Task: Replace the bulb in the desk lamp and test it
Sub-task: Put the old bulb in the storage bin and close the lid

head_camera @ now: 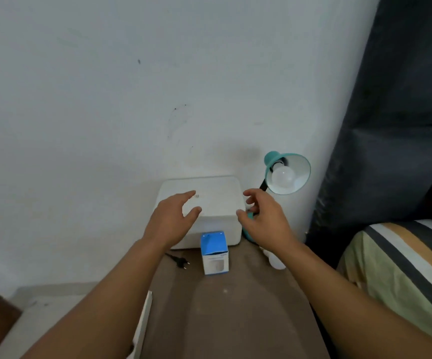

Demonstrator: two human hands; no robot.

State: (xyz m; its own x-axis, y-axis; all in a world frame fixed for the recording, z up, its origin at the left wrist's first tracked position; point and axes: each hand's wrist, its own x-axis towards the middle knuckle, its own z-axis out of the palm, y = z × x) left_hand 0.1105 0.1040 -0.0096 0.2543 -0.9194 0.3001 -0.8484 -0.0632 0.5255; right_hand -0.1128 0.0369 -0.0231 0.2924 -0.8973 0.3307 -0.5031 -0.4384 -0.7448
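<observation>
A white lidded box [217, 198] was set against the pale wall [106, 99] at the far end of a brown tabletop [235, 307]. A dark curtain [404, 112] was hung at right, above striped bedding [404, 260].

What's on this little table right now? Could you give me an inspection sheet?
Surface: brown tabletop, dusty-looking.
Job's things: teal desk lamp with a white bulb in its shade, unlit; blue-and-white bulb box; loose white bulb under the right forearm.
Clutter: white box.
Hands: left hand and right hand open, holding nothing.
Cables: black plug lying unplugged.
Surroundings: pale wall, dark curtain, striped bedding.
</observation>
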